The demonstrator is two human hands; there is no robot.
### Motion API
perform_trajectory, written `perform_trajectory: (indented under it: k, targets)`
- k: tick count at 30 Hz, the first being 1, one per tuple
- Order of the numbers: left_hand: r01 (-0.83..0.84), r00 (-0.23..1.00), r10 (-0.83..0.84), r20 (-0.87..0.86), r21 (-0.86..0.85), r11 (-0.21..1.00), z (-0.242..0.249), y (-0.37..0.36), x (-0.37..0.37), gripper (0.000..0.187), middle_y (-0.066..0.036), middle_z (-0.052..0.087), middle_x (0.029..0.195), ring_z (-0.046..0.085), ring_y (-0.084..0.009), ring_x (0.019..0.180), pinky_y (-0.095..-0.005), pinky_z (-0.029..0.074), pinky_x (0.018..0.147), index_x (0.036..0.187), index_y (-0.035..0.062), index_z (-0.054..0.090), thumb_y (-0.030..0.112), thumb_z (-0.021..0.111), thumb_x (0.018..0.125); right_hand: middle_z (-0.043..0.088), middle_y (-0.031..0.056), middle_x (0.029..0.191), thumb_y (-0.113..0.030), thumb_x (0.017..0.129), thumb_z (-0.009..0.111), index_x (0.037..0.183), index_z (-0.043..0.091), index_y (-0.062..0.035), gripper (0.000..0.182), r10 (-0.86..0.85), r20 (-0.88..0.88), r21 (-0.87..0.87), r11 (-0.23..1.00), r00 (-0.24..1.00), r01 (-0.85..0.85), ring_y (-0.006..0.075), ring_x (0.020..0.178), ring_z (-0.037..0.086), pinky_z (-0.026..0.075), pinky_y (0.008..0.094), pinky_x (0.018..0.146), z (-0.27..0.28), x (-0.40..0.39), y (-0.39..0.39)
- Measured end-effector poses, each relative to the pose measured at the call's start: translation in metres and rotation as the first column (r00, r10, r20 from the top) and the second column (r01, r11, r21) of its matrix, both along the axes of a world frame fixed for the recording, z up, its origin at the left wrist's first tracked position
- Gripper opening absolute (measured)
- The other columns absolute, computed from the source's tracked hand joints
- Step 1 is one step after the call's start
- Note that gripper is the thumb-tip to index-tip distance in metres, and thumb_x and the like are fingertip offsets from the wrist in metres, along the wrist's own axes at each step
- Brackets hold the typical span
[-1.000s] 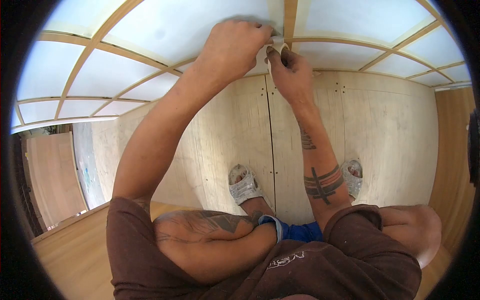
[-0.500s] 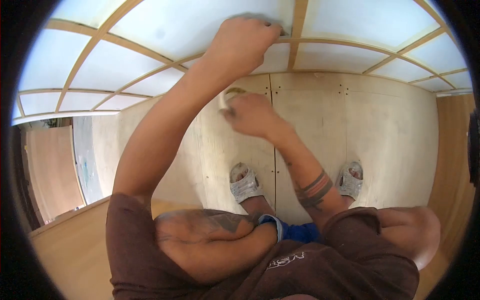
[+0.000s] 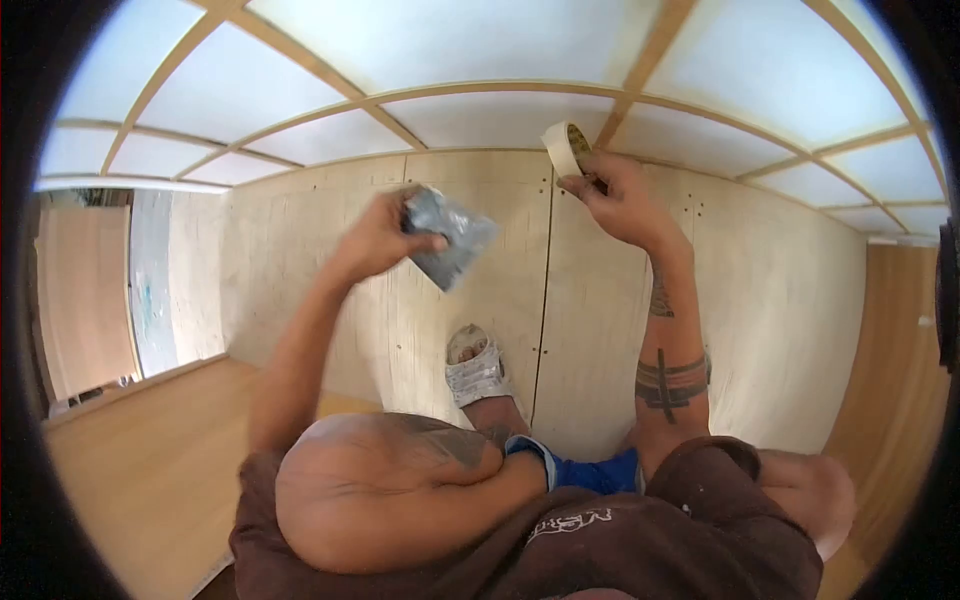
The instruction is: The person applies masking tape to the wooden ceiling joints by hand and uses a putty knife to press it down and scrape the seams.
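Observation:
My left hand pinches a thin, square grey sheet between thumb and fingers. The sheet has shiny, creased patches and is held out above the plywood floor. On the other side, my right hand grips a roll of cream masking tape by its edge, thumb below. The roll overlaps the lower part of a white panel screen with wooden strips across it. Both hands are apart from the screen.
Pale plywood boards with dark seams and screw heads make the floor. My sandalled foot stands on it. A wooden board lies at left, and a brown wood surface rises at right. Farther left stands another wooden panel.
My left hand has come down and left, away from the screen, bringing the grey sheet into view. My right hand has moved right and up with the tape. The view has shifted slightly.

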State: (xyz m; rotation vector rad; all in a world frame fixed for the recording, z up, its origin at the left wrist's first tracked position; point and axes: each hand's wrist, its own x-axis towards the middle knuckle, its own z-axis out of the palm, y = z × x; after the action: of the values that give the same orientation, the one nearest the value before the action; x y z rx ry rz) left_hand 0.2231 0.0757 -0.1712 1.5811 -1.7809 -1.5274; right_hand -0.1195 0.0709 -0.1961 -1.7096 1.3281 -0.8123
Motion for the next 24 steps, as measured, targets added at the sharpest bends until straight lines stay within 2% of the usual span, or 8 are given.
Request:
perform_trajectory:
  k: [3, 5, 8, 11, 15, 18, 20, 24]
  targets:
    - [-0.024, 0.998, 0.029, -0.06, 0.076, 0.997, -0.077, 0.033, -0.006, 0.051, -0.009, 0.073, 0.104, 0.067, -0.0165, 0.098, -0.0371, 0.056, 0.088, 0.123, -0.0033, 0.063, 0.006, 0.087, 0.078, 0.063, 0.0216, 0.083, -0.023, 0.098, 0.068, 0.092, 0.065, 0.0047, 0.029, 0.1, -0.131, -0.041, 0.994, 0.986, -0.106, 0.0325, 0.07, 0.057, 0.044, 0.0446, 0.066, 0.015, 0.013, -0.007]
    - [0.008, 0.996, -0.009, 0.093, 0.013, 1.0, -0.117, 0.047, -0.02, 0.054, -0.013, 0.075, 0.106, 0.07, -0.0238, 0.1, -0.0393, 0.055, 0.089, 0.123, -0.0025, 0.063, 0.008, 0.087, 0.076, 0.06, 0.0194, 0.079, -0.02, 0.098, 0.068, 0.091, 0.063, 0.0046, 0.026, 0.119, -0.098, -0.096, 0.987, 0.988, -0.128, 0.0306, 0.068, 0.054, 0.043, 0.0432, 0.064, 0.019, 0.027, -0.007]
    - [0.083, 0.955, -0.051, 0.291, -0.101, 0.991, -0.124, 0.062, -0.042, 0.058, -0.017, 0.074, 0.106, 0.07, -0.0361, 0.102, -0.0451, 0.055, 0.089, 0.125, 0.0, 0.062, 0.013, 0.088, 0.075, 0.055, 0.0178, 0.076, -0.017, 0.097, 0.069, 0.089, 0.062, 0.0047, 0.024, 0.09, -0.043, -0.073, 0.993, 0.995, -0.093, 0.0297, 0.065, 0.051, 0.041, 0.0411, 0.062, 0.028, 0.052, -0.004]
    - [0.117, 0.943, -0.04, 0.329, -0.218, 0.969, -0.134, 0.065, -0.041, 0.059, -0.018, 0.073, 0.104, 0.068, -0.0423, 0.102, -0.0494, 0.054, 0.087, 0.127, 0.0045, 0.061, 0.017, 0.087, 0.075, 0.053, 0.0155, 0.073, -0.016, 0.096, 0.071, 0.088, 0.062, 0.004, 0.024, 0.041, -0.126, -0.147, 0.987, 0.991, -0.06, 0.0282, 0.063, 0.048, 0.041, 0.0392, 0.06, 0.028, 0.068, -0.002]
    - [0.129, 0.943, 0.037, 0.331, -0.464, 0.877, -0.136, 0.059, -0.033, 0.057, -0.016, 0.072, 0.102, 0.068, -0.041, 0.097, -0.0508, 0.054, 0.088, 0.128, 0.0071, 0.061, 0.018, 0.085, 0.078, 0.055, 0.0149, 0.072, -0.017, 0.095, 0.073, 0.086, 0.064, 0.0018, 0.023, 0.01, -0.275, -0.121, 0.992, 0.961, -0.045, 0.0294, 0.061, 0.051, 0.042, 0.0402, 0.058, 0.055, 0.094, -0.004]
    - [0.044, 0.929, 0.209, 0.307, -0.649, 0.759, -0.112, 0.04, -0.024, 0.05, -0.017, 0.071, 0.108, 0.069, -0.0323, 0.09, -0.0432, 0.056, 0.083, 0.128, 0.0075, 0.063, 0.017, 0.083, 0.084, 0.056, 0.0156, 0.071, -0.019, 0.095, 0.073, 0.084, 0.064, -0.0001, 0.024, -0.013, -0.286, -0.271, 0.96, 0.958, -0.068, 0.0328, 0.061, 0.055, 0.043, 0.0422, 0.057, 0.076, 0.113, -0.011]
    - [-0.458, 0.888, 0.452, -0.085, -0.251, 0.853, -0.071, 0.02, -0.022, 0.041, -0.013, 0.071, 0.116, 0.067, -0.0194, 0.085, -0.0323, 0.057, 0.076, 0.13, 0.0067, 0.065, 0.013, 0.077, 0.092, 0.057, 0.016, 0.072, -0.021, 0.094, 0.073, 0.084, 0.064, -0.0013, 0.024, 0.09, -0.387, -0.313, 0.923, 0.918, -0.222, 0.0356, 0.063, 0.058, 0.045, 0.044, 0.058, 0.085, 0.117, -0.021]
    - [-0.583, 0.803, 0.469, -0.367, -0.323, 0.746, -0.03, -0.004, -0.016, 0.035, -0.008, 0.071, 0.118, 0.064, -0.0091, 0.086, -0.0236, 0.054, 0.071, 0.131, 0.0055, 0.066, 0.009, 0.072, 0.097, 0.058, 0.0151, 0.073, -0.023, 0.094, 0.073, 0.085, 0.064, -0.0024, 0.025, 0.109, -0.478, -0.325, 0.9, 0.872, -0.29, 0.0359, 0.064, 0.059, 0.045, 0.0445, 0.058, 0.089, 0.121, -0.017]
